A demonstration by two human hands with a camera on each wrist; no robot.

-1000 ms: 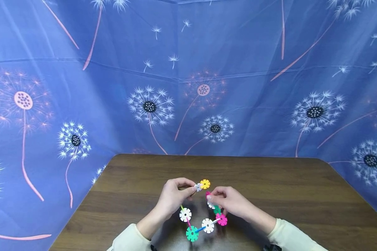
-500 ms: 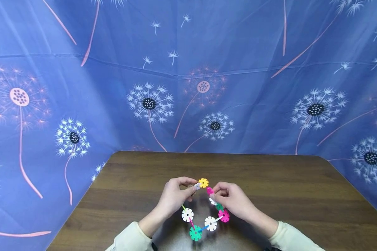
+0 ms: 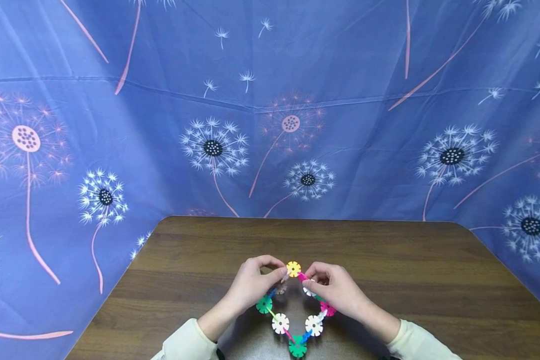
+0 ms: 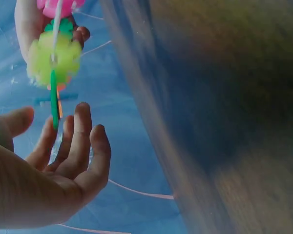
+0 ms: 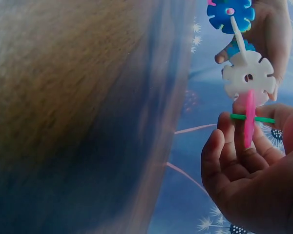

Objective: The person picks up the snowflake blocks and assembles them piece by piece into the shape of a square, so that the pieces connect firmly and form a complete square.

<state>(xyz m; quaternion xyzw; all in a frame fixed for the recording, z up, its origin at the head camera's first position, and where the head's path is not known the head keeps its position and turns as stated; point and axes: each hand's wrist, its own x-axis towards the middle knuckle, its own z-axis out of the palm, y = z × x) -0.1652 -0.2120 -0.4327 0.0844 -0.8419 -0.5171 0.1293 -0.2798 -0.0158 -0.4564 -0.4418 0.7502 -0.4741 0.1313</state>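
Note:
A chain of notched plastic snowflake discs hangs as a ring between the two hands in the head view, with a green disc (image 3: 298,348) at its lowest point. My left hand (image 3: 254,280) pinches a pale disc beside the yellow disc (image 3: 293,269) at the top. My right hand (image 3: 337,287) pinches the chain near a pink disc (image 3: 302,276), whose edge meets the yellow one; whether they are locked together I cannot tell. In the right wrist view, a white disc (image 5: 234,80) and a blue disc (image 5: 224,18) hang above the right fingers. The left wrist view shows a blurred yellow-green disc (image 4: 53,59).
A brown wooden table (image 3: 198,245) lies under the hands. Behind it and at its sides hangs a blue cloth (image 3: 364,150) printed with dandelions.
The yellow disc and the pink disc have come together between the hands. The lower part of the ring has swung right and down, and another green disc shows beside the left hand.

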